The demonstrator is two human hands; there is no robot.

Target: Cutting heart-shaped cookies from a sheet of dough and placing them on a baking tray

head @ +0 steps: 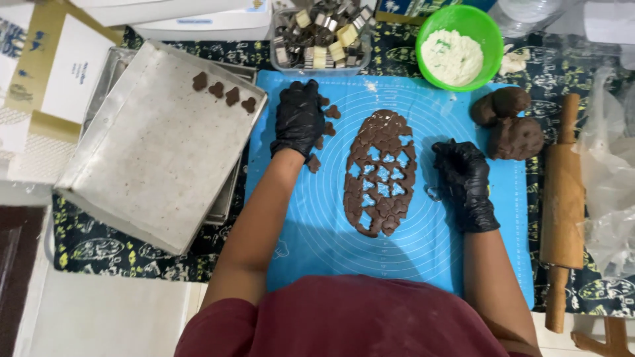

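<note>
I note the left hand (299, 118) flat and unclenched over cut chocolate dough shapes (329, 127) beside the rolled sheet (381, 173) on the blue mat (423, 258), the right hand (465, 180) clasping a small metal cutter (433, 193); the soft shapes may deform if pinched.

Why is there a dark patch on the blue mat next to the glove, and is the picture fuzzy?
In the head view, light from above casts a shadow of the right hand on the blue mat; the left hand and the cut dough sheet look fairly sharp; the gloves shine a little; the plastic bag at the right edge glares softly.
</note>
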